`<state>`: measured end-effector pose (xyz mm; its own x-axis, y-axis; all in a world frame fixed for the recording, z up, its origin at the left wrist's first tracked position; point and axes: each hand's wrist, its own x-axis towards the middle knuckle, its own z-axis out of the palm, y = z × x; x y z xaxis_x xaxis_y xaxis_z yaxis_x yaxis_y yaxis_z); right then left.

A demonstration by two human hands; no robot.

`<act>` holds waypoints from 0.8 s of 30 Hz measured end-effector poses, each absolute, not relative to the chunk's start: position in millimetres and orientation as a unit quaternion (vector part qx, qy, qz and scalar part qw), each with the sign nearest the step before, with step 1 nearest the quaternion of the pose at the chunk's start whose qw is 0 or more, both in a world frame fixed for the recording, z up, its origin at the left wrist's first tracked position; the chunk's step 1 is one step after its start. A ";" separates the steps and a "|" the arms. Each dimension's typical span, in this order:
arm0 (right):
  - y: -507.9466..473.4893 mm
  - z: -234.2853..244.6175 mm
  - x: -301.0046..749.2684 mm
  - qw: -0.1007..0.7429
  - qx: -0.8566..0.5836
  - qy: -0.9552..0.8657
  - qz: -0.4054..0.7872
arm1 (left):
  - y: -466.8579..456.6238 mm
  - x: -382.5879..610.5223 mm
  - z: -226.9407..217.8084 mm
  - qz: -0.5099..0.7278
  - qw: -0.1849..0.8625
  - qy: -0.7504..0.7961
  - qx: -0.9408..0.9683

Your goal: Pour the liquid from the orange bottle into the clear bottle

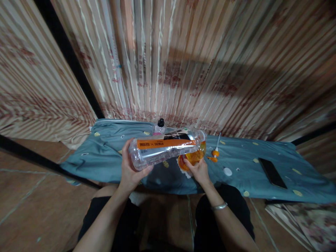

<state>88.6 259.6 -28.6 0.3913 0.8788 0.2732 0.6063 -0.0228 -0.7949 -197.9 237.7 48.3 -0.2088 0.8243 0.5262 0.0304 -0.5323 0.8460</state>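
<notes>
My left hand (131, 169) is closed round the base end of a clear plastic bottle (165, 148) with an orange and silver label. The bottle lies nearly level, its neck tipped toward the right, over a second bottle. My right hand (199, 169) grips that orange-tinted bottle (195, 156), which stands low over the cloth; its mouth is hidden behind the clear bottle's neck. Whether any liquid flows between them I cannot tell. Just right of my right hand lies an orange pump top (215, 153) with a pale tube. A white round cap (228, 171) rests nearby.
A teal patterned cloth (105, 154) covers the bench before me. Behind the clear bottle stands a small bottle with a black top (161, 123). A dark phone (273, 173) lies at the right. Striped curtains (168, 70) hang behind, with a black pole (70, 59) at left.
</notes>
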 end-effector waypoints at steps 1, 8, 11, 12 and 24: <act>259.7 -28.8 88.6 0.455 -0.700 -0.530 0.149 | 237.8 -197.9 48.5 0.675 0.291 0.385 0.558; 259.0 -26.4 88.8 0.455 -0.702 -0.525 0.156 | 238.6 -197.5 45.7 0.689 0.275 0.382 0.551; 258.5 -25.3 88.4 0.452 -0.703 -0.526 0.159 | 238.5 -198.0 43.6 0.693 0.270 0.380 0.551; 258.5 -25.3 88.3 0.453 -0.702 -0.526 0.160 | 238.5 -198.2 43.4 0.692 0.269 0.381 0.551; 259.2 -28.6 89.2 0.449 -0.705 -0.528 0.149 | 237.6 -198.1 46.8 0.686 0.276 0.388 0.551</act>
<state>89.2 259.2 -28.6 0.3979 0.8787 0.2638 0.6105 -0.0389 -0.7910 -198.1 237.6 46.8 -0.2420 0.8052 0.5414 0.0492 -0.5471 0.8356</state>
